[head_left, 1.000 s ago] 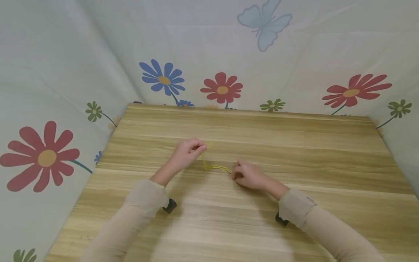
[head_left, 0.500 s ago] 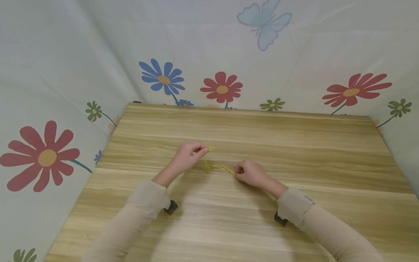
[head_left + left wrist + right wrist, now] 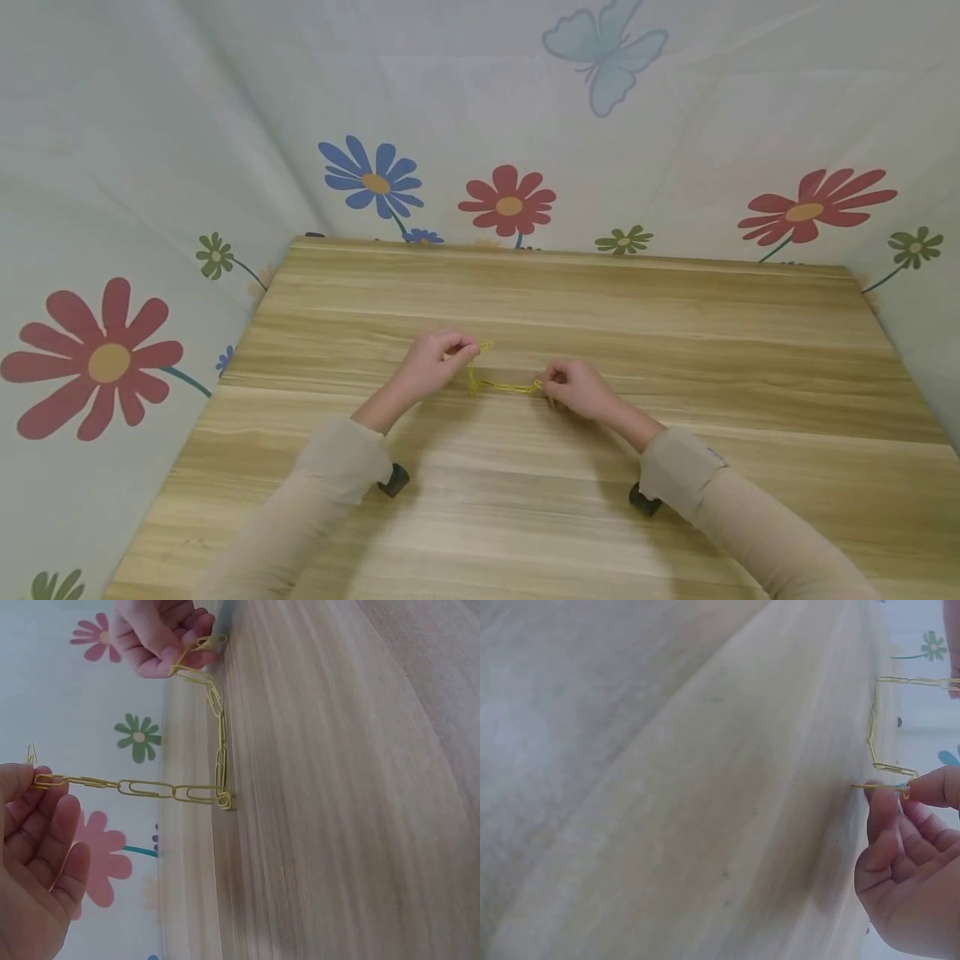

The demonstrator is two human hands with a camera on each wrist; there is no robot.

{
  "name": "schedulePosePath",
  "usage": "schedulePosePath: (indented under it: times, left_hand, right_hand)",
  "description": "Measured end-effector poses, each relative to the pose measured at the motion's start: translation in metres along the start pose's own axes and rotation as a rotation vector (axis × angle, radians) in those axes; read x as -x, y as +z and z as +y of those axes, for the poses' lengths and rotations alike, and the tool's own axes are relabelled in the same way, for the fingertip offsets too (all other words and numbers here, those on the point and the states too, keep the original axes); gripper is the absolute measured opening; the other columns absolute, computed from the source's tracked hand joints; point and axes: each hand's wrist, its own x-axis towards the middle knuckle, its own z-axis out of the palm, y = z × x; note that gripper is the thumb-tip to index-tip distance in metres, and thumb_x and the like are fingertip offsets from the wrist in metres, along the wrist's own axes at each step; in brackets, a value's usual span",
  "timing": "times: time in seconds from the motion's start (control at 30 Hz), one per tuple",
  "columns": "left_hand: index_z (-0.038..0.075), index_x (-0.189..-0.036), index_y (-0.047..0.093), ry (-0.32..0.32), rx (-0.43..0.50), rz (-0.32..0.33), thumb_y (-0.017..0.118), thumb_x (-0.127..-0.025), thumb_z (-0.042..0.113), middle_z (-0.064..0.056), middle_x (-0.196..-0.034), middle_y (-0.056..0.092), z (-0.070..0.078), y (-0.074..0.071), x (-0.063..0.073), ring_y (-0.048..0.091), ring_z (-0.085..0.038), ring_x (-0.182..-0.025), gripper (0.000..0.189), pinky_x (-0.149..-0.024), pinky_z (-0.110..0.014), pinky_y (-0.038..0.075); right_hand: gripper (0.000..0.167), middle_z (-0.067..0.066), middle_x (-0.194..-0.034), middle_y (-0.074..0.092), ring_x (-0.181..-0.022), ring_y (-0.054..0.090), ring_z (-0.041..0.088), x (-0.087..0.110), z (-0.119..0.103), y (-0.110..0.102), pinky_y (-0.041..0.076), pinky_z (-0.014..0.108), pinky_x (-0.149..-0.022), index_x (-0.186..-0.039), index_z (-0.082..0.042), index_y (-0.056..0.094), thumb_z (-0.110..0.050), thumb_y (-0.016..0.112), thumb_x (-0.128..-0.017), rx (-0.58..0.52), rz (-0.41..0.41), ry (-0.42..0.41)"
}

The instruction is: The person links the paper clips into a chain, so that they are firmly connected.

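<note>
A chain of linked yellow paper clips (image 3: pixel 512 388) runs between the two hands, with its middle sagging to the tabletop. The left hand (image 3: pixel 429 365) pinches it near one end, raised above the table, and a clip sticks out past the fingertips. From there the chain (image 3: pixel 146 788) drops to a bend at the wood, in the left wrist view. At the other end the right hand (image 3: pixel 583 390) pinches a clip low over the table. In the right wrist view, this end clip (image 3: pixel 881 786) pokes out beyond the thumb and fingers of the right hand (image 3: pixel 919 877).
The wooden table (image 3: pixel 675 333) extends around both hands. Behind it and along its left side hangs a pale cloth (image 3: pixel 450 75) printed with flowers and a butterfly. A dark wrist camera (image 3: pixel 393 481) sits below the left cuff, another (image 3: pixel 645 500) below the right.
Slightly down and to the right, the left hand has shifted with its end of the chain. The right hand has turned and risen a little, and the chain's lower stretch now lies straighter.
</note>
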Motion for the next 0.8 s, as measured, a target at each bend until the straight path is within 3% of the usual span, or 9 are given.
schedulePosePath:
  times: [0.17,0.4,0.8]
  left_hand:
    - [0.004,-0.091,0.065,0.028,0.009,0.003,0.053,-0.089,0.021,-0.006,-0.094,0.065,-0.002,0.004,0.000,0.060,-0.019,-0.086,0.021,-0.077,-0.032,0.051]
    - [0.006,-0.090,0.065,0.002,0.015,-0.016,0.053,-0.089,0.022,-0.004,-0.091,0.065,-0.003,0.008,0.001,0.060,-0.017,-0.086,0.020,-0.076,-0.032,0.051]
    - [0.008,-0.089,0.066,-0.016,0.029,-0.024,0.053,-0.089,0.024,-0.002,-0.091,0.064,-0.007,0.014,0.001,0.059,-0.017,-0.087,0.020,-0.077,-0.031,0.050]
  right_hand:
    - [0.012,0.013,-0.073,0.064,-0.051,0.050,0.014,-0.001,0.001,-0.001,0.046,0.025,-0.048,-0.085,0.002,0.055,-0.009,0.050,-0.088,-0.123,-0.042,0.050]
    - [0.015,0.019,-0.073,0.064,-0.048,0.050,0.014,-0.003,0.004,-0.001,0.048,0.029,-0.048,-0.096,0.005,0.057,-0.004,0.049,-0.088,-0.235,-0.061,0.043]
    - [0.019,0.024,-0.085,0.063,-0.055,0.051,0.009,0.000,-0.004,-0.002,0.047,0.021,-0.050,-0.096,0.010,0.058,-0.004,0.049,-0.087,-0.304,-0.118,0.063]
